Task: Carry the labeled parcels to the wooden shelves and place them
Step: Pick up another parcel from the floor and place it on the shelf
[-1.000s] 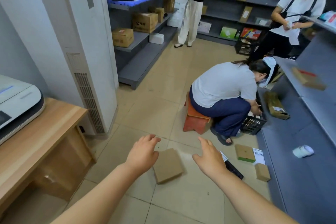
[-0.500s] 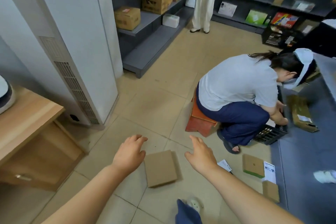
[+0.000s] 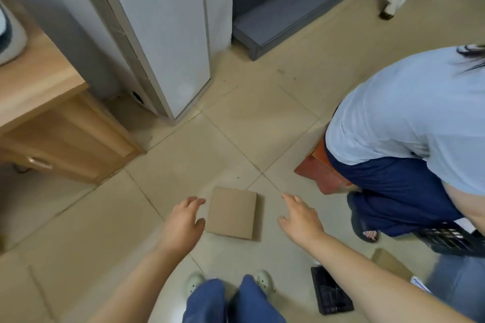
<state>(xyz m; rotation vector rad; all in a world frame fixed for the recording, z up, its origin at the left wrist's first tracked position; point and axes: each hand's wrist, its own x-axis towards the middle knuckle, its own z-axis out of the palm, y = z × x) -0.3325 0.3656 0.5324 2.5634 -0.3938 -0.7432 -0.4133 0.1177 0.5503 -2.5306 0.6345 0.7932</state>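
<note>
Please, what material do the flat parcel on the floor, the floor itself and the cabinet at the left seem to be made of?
Flat parcel: likely cardboard, matte brown, plain face, sharp folded edges.
Floor: apparently ceramic tile, beige, slight sheen, with grout lines between square fields.
Cabinet: wood or wood-look laminate, light with visible grain; which one cannot be told. It has a small metal-looking handle.

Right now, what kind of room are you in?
Probably a small parcel storeroom or mailroom. A flat cardboard parcel lies on the tiled floor between my open hands, low grey shelving lines the wall, and someone on a red stool works beside a black crate.
</note>
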